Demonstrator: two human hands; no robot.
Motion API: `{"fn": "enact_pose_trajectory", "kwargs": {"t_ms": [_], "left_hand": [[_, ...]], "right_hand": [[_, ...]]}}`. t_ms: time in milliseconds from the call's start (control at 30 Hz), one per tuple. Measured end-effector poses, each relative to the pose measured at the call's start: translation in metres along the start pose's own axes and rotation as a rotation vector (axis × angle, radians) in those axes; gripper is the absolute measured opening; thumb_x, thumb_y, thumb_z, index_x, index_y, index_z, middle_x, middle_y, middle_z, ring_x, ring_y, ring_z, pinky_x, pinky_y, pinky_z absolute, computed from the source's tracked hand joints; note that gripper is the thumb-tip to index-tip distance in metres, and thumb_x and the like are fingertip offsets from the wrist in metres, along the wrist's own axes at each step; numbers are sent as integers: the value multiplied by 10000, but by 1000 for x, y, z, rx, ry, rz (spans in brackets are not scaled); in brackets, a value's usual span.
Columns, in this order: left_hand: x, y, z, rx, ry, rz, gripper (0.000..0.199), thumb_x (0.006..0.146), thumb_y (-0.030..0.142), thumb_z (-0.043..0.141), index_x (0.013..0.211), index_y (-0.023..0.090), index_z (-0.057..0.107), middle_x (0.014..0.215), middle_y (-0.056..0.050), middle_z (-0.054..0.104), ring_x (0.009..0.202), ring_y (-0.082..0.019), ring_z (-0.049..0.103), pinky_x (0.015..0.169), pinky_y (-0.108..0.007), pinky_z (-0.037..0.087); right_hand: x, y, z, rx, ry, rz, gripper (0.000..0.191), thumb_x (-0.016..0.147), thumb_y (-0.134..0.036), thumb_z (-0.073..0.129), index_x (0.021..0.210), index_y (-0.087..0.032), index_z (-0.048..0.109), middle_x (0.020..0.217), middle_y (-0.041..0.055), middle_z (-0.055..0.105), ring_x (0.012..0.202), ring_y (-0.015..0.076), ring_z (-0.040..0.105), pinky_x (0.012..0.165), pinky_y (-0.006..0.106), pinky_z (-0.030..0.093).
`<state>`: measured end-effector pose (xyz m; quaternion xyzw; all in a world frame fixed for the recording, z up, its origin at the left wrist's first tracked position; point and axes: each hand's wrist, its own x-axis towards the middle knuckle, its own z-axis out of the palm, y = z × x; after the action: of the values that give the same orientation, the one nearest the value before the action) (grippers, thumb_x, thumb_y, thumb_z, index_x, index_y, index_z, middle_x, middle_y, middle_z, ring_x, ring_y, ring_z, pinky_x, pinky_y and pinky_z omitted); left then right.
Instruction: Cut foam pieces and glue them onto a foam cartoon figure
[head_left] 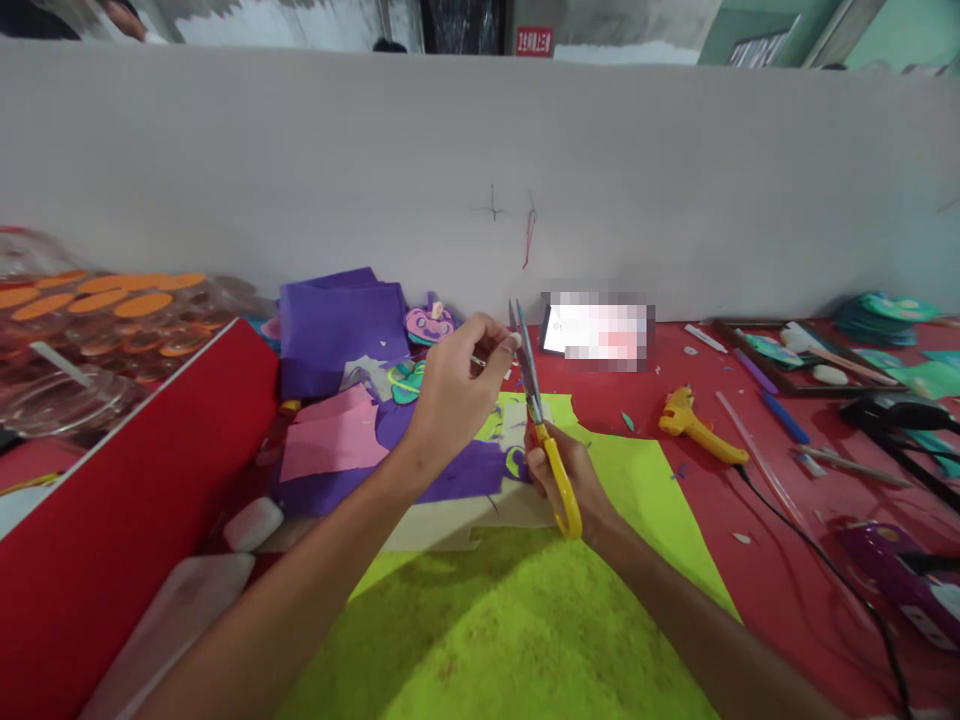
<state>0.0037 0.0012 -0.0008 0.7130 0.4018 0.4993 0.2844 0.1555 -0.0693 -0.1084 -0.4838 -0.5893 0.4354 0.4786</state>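
My right hand (566, 465) grips a pair of scissors (562, 483) by the yellow handles, blades pointing up and away and slightly parted. Just left of the blades, my left hand (465, 375) pinches a small whitish piece (515, 342) between thumb and fingertips; what it is cannot be made out. Beneath both hands lie purple sheets (465, 470), a pale cream sheet (439, 527) and a large yellow-green sheet (510, 620). A small purple and yellow-green cutout (516, 462) lies beside my right hand.
A yellow glue gun (701, 428) with a black cord lies right on the red table. Behind it stands a partly blurred phone (600, 332). Pink sheets (334, 437) and a pink cutout (429, 324) lie left. A red divider (172, 480) borders clear containers (90, 395). A grey partition (300, 170) rises behind.
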Motion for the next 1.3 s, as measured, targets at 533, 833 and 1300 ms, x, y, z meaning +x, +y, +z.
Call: {"fn": "enact_pose_trajectory", "kwargs": {"t_ms": [533, 833, 1300], "left_hand": [[1, -1, 0, -21, 19, 10, 128, 949, 187, 582, 822, 191, 577, 711, 10, 599, 635, -104, 560, 566, -231, 423], [1, 0, -2, -12, 37, 10, 136, 939, 150, 573, 810, 192, 573, 735, 14, 607, 657, -102, 568, 603, -243, 429], [2, -2, -1, -22, 31, 3, 130, 933, 171, 573, 808, 200, 552, 734, 12, 593, 650, -108, 552, 592, -250, 425]], "right_hand": [[1, -2, -3, -119, 28, -25, 574, 889, -787, 542, 761, -233, 462, 594, -45, 449, 518, 116, 387, 470, 251, 305], [1, -3, -3, -177, 25, -31, 564, 897, -772, 523, 745, -233, 452, 607, -41, 448, 539, 122, 390, 495, 259, 306], [0, -8, -4, -203, 37, -22, 532, 907, -727, 532, 738, -229, 455, 618, -40, 447, 553, 124, 391, 510, 260, 303]]}}
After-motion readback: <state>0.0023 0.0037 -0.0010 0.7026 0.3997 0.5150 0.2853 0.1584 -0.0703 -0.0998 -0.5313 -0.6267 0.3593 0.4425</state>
